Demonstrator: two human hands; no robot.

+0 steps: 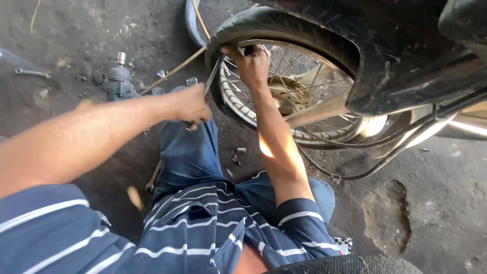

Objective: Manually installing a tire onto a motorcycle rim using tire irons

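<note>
Gripping the lower end of a slim grey metal tyre lever (212, 78), the left hand (192, 105) is closed into a fist just left of the frame's centre, above the person's raised knee in blue trousers (188, 152). The lever slants up and to the right from that fist, and its tip sits at the edge of the black rubber motorcycle tyre (264, 23) in the upper middle of the frame. The right hand (252, 63) is higher up, its fingers curled tight over the tyre's inner edge where it meets the silver spoked wheel rim (304, 101); the forearm runs down from it towards the lower centre. Both hands are close together, the lever bridging the gap between them. A black mudguard (395, 56) covers the wheel on the upper right, and thin black cables (385, 152) loop below it. A thin tan stick (172, 72) leans from the tyre out to the left.

On the dark, grimy concrete floor (436, 203), a grey metal machine part with a short shaft (119, 76) lies in the upper left, with a silver spanner (33, 73) well apart from it at the far left edge. Another spanner (153, 177) shows partly beside the trouser leg. The person wears a navy shirt with white stripes (203, 228).
</note>
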